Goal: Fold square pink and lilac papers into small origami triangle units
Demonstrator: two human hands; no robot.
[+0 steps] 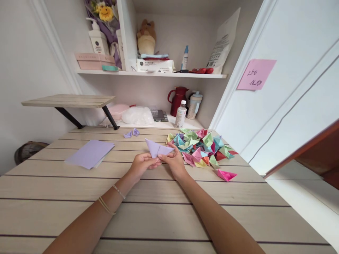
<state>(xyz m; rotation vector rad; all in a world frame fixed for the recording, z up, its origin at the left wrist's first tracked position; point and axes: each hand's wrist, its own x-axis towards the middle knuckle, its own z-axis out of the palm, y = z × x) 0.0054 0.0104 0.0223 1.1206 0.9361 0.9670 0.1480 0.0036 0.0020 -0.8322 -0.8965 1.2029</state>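
Note:
Both my hands meet over the middle of the wooden table [53, 197]. Between them is a partly folded lilac paper [156, 149], pointed at its top left. My left hand [143, 164] pinches its lower left side with the fingers closed. My right hand [173, 161] grips its right side, fingers closed on the fold. To the right lies a pile of several folded paper boats [203, 148] in pink, green, blue and yellow. One pink boat [226, 174] lies apart, nearer to me.
A stack of lilac sheets [89, 153] lies on the left of the table. Two small lilac folded pieces [131, 133] sit further back. Behind stand a bottle [180, 114], a red jug [178, 100] and a small raised shelf [69, 100]. A pink note [255, 74] is stuck on the right wall.

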